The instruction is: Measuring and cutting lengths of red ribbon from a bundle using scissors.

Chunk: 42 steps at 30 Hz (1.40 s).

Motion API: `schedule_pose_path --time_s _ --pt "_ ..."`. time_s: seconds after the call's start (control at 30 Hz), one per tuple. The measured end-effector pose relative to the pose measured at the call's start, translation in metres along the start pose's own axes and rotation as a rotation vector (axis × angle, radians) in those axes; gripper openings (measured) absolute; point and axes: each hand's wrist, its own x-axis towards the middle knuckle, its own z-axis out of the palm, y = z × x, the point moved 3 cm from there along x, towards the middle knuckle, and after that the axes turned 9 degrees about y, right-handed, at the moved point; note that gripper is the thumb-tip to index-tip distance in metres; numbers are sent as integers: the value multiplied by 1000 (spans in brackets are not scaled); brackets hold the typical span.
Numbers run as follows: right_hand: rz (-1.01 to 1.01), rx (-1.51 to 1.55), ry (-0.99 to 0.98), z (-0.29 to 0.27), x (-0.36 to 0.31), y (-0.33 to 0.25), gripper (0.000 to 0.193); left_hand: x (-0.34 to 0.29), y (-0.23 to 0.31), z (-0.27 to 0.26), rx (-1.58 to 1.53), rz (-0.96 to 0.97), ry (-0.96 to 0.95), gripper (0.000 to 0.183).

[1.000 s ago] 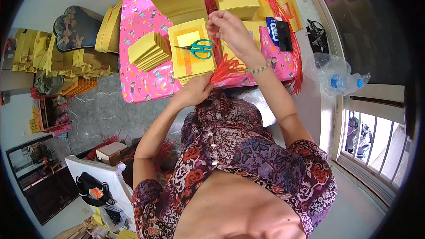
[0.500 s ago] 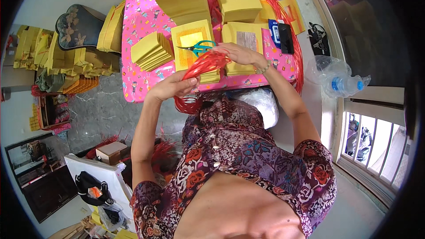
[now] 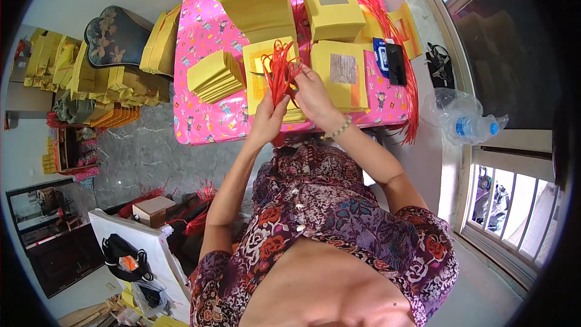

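Note:
My left hand (image 3: 268, 120) is closed round a bundle of thin red plastic strips (image 3: 278, 72), whose loose ends fan out upward. On the right side of the bundle, my right hand (image 3: 313, 98) pinches some strands between its fingertips. Beneath the bundle lies a stack of yellow paper (image 3: 254, 98) with an orange-bordered sheet on top. The scissors on that stack are mostly hidden by the strips; only part of a blade shows. To its right sits a yellow paper stack with a silver square (image 3: 357, 94), and to its left a slanted yellow paper stack (image 3: 212, 77).
The pink patterned tablecloth (image 3: 200, 122) covers the table. Taller yellow stacks (image 3: 257, 15) stand at the back. Long red strips (image 3: 413, 100) hang over the right edge, near a black phone (image 3: 397, 63) and a blue packet (image 3: 380, 54). A plastic bottle (image 3: 475, 126) lies by the window.
The bundle has swung from a slanted, sideways lie to upright. My left hand has moved right, and my right hand has gone from lying flat along the strands to pinching them.

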Motion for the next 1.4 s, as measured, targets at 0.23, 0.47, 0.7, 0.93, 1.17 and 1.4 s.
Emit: schedule_pose_path --time_s 0.23,0.47,0.7,0.93,1.17,1.4 --pt "-146 -211 19 -5 2 2 20 -5 1 6 116 22 -3 30" --pt "-192 -151 -43 11 -7 -4 22 -4 -7 10 -151 -127 -9 15" --pt "-233 -168 7 12 -7 -9 17 3 16 1 -240 37 190 15" --pt "-391 -499 -320 1 -13 30 42 13 59 -16 -871 28 344 19" --pt "37 -816 -861 5 -51 20 45 6 75 -100 -1158 87 335 23" --pt "-393 -1369 -1061 9 -49 -20 38 -9 39 -181 -1331 101 381 26"
